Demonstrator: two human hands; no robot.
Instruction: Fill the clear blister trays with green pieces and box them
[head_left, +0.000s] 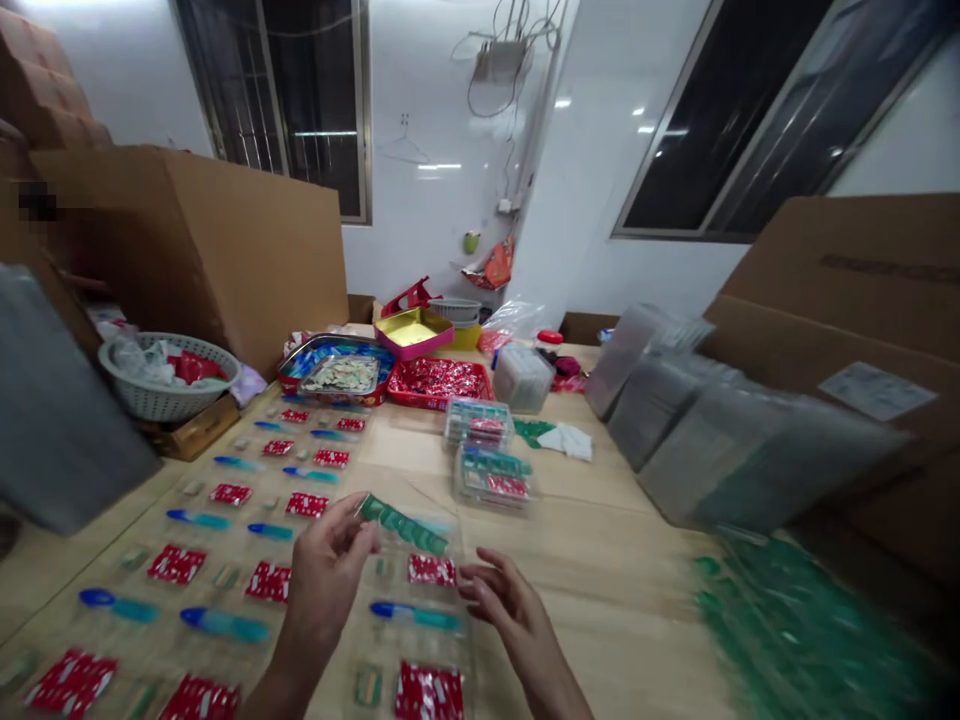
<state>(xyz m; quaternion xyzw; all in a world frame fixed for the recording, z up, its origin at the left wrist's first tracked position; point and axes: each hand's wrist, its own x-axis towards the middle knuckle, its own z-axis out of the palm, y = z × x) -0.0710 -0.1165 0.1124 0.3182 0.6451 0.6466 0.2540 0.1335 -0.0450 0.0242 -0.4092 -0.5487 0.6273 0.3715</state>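
Note:
My left hand [326,570] pinches one end of a green plastic strip [405,525], which tilts down to the right over a clear tray. To the right of the tray, my right hand [514,610] has its fingers apart and curved, with nothing in them; its fingertips are near a red patterned packet [432,570]. Below that packet lies a blue pen-shaped piece [416,614]. Another red packet [429,690] sits nearer me, beside a small striped block [368,686]. Rows of similar trays with red packets and blue pieces [225,624] spread to the left.
Filled clear boxes [495,478] stand stacked beyond my hands. Farther back are a red tray of packets [441,382] and a tin of small pieces [341,374]. Green plastic sheets [810,620] lie at right, near stacked clear plastic [720,440]. Cardboard boxes [262,250] border the table.

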